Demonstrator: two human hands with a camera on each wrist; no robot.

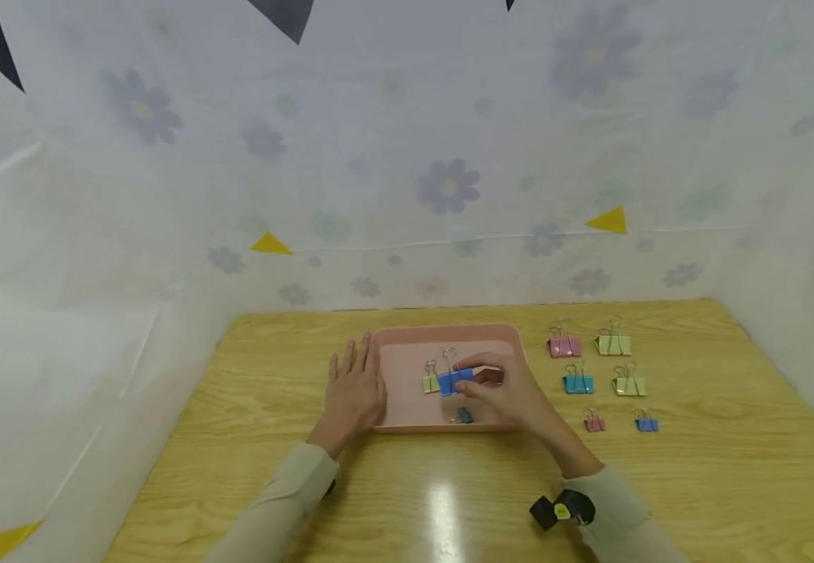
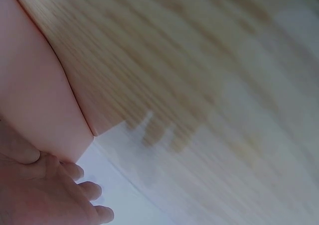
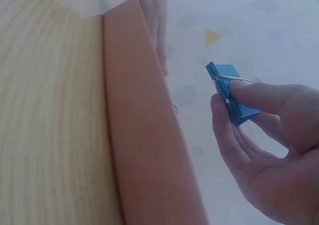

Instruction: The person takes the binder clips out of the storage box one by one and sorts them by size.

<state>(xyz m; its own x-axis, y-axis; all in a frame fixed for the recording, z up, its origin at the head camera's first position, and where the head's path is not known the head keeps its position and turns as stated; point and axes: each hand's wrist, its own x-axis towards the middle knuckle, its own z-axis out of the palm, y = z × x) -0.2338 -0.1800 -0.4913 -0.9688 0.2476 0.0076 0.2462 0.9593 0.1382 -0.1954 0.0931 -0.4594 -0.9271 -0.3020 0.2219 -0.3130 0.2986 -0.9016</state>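
Note:
A blue binder clip is pinched between the thumb and fingers of my right hand, over the pink tray. In the right wrist view the same blue clip shows its wire handle beside my thumb. My left hand lies with straight fingers along the tray's left side; the left wrist view catches its fingers by the tray wall. Inside the tray are a small yellow binder clip, overlapped by the blue one in the head view, and a small dark teal clip near the front wall.
Right of the tray, binder clips stand in rows on the wooden table: pink and yellow at the back, teal and yellow in the middle, small pink and small blue in front. Flowered sheeting encloses the table.

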